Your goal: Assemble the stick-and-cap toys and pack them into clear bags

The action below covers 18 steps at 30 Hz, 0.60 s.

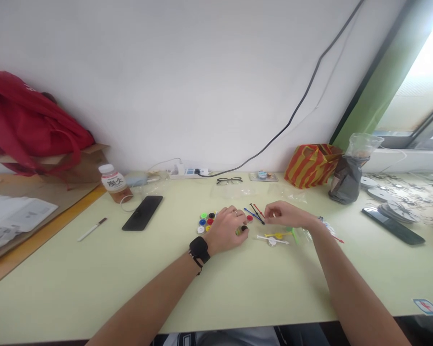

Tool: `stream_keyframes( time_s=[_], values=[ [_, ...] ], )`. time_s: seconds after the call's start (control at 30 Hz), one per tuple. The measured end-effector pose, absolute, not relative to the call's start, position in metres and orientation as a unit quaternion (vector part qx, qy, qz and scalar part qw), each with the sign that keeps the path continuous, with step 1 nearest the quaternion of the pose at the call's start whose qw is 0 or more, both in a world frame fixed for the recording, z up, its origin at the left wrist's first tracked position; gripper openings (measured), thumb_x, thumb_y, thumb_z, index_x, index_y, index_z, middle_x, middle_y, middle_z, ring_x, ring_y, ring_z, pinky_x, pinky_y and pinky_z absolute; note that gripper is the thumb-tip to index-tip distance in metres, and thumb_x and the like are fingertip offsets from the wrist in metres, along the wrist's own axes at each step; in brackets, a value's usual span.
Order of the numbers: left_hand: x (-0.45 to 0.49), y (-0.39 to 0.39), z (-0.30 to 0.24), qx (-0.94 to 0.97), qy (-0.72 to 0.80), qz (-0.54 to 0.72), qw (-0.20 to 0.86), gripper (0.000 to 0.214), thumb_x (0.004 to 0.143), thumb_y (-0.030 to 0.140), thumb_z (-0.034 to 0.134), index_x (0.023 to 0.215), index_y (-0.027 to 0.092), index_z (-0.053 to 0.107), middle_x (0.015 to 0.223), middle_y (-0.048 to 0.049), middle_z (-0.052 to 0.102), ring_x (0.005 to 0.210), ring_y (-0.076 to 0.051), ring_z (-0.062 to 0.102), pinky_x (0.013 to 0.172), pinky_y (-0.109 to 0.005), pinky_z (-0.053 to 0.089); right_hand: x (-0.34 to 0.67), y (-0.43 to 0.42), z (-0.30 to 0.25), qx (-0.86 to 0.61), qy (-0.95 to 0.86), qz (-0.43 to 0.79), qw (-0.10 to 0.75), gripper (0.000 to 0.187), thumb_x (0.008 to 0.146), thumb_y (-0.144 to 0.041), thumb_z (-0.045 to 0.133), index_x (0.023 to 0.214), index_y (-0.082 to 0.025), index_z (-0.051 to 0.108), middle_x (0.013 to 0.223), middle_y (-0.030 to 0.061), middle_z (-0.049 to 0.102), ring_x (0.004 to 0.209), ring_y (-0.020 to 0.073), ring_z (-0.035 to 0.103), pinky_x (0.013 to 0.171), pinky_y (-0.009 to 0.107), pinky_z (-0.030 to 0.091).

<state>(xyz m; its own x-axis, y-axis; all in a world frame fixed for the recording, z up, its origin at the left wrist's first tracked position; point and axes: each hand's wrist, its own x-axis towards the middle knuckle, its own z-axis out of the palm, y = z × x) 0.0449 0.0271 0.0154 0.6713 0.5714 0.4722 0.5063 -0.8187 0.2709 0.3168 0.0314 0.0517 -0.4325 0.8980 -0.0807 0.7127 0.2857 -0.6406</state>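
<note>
My left hand [226,228], with a black watch on its wrist, is low over a cluster of small round plastic discs. Its fingers are curled, and a black disc [244,228] shows between thumb and fingertips. Green, blue, red, yellow and white discs [201,229] lie to its left, some hidden by the hand. A red disc [249,218] is just right of it. My right hand [279,213] is closed in a pinch beside blue, black and red plastic arrows [255,213]; what it holds is hidden. Nearer me lie a white arrow with a round centre [272,240] and a yellow one [279,235].
Beyond the hands are eyeglasses [229,181], a power strip [189,173] and a striped bag [308,166]. At left are a phone [143,213], a pen [92,229] and a bottle [114,185]. Another phone [393,226] and grey discs [399,210] lie at right, near another person's hand.
</note>
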Motion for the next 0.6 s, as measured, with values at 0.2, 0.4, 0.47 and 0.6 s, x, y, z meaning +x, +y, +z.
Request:
stream_keyframes(
  time_s=[0.2, 0.4, 0.47, 0.6],
  values=[
    [0.044, 0.031, 0.009, 0.904, 0.329, 0.267, 0.057, 0.015, 0.095, 0.027, 0.063, 0.108, 0.022, 0.068, 0.104, -0.0077, 0.074, 0.105, -0.029, 0.059, 0.091, -0.045, 0.047, 0.334, 0.023, 0.055, -0.485, -0.775, 0.401, 0.049, 0.018, 0.071, -0.035, 0.080, 0.083, -0.022, 0.075, 0.082, 0.0027, 0.070, 0.073, 0.0195, 0.060, 0.063, 0.029, 0.044],
    [0.043, 0.032, 0.008, 0.907, 0.326, 0.261, 0.045, 0.014, 0.100, 0.027, 0.059, 0.110, 0.022, 0.069, 0.109, -0.0074, 0.074, 0.107, -0.029, 0.058, 0.091, -0.045, 0.047, 0.336, 0.027, 0.052, -0.502, -0.751, 0.415, 0.109, 0.016, 0.078, -0.037, 0.075, 0.084, -0.022, 0.073, 0.078, 0.0016, 0.067, 0.072, 0.0187, 0.059, 0.063, 0.029, 0.044],
    [0.044, 0.030, 0.011, 0.903, 0.328, 0.274, 0.041, 0.018, 0.101, 0.029, 0.059, 0.116, 0.023, 0.067, 0.114, -0.0073, 0.074, 0.110, -0.029, 0.058, 0.094, -0.045, 0.047, 0.332, 0.026, 0.054, -0.499, -0.738, 0.431, 0.143, 0.019, 0.082, -0.040, 0.073, 0.087, -0.023, 0.070, 0.080, 0.0011, 0.066, 0.073, 0.0179, 0.058, 0.064, 0.029, 0.045],
    [0.048, 0.026, 0.017, 0.895, 0.310, 0.316, 0.050, 0.030, 0.103, 0.032, 0.057, 0.132, 0.025, 0.061, 0.122, -0.0065, 0.072, 0.116, -0.028, 0.059, 0.099, -0.045, 0.047, 0.312, 0.024, 0.056, -0.443, -0.713, 0.498, 0.218, 0.027, 0.086, -0.046, 0.073, 0.093, -0.022, 0.061, 0.086, 0.0024, 0.066, 0.076, 0.0174, 0.058, 0.068, 0.030, 0.048]
  ],
)
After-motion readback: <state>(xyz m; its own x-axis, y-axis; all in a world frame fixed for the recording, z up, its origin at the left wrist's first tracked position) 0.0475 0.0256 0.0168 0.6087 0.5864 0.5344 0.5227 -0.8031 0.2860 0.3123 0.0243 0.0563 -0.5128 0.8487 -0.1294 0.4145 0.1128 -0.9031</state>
